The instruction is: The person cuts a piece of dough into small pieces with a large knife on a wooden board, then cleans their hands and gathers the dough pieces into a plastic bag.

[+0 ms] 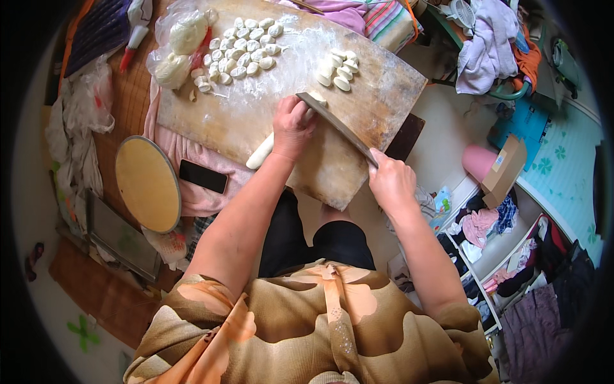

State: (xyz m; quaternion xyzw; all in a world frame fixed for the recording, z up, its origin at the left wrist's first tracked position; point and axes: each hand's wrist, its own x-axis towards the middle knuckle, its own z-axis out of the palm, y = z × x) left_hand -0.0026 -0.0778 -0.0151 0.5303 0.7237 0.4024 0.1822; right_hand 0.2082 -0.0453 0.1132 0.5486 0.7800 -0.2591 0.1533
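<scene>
My right hand [391, 184] is closed round the handle of a long-bladed kitchen knife [338, 125]. Its blade slants up and left across the wooden board [332, 168], its far end beside the fingers of my left hand [294, 128]. That left hand is closed over a white dough roll [261, 152], whose near end sticks out below the wrist. A small piece of dough [317, 98] shows just beyond the blade. Farther off on the floured board lie a large group of cut dough pieces [242, 58] and a smaller group [343, 72] to the right.
Dough lumps [187, 36] in a plastic bag rest at the board's far left. A black phone [203, 176] lies on a pink towel [195, 203] beside a round yellow disc [148, 184]. Open shelves of clothes [481, 224] stand at the right, with a pink bin [478, 162].
</scene>
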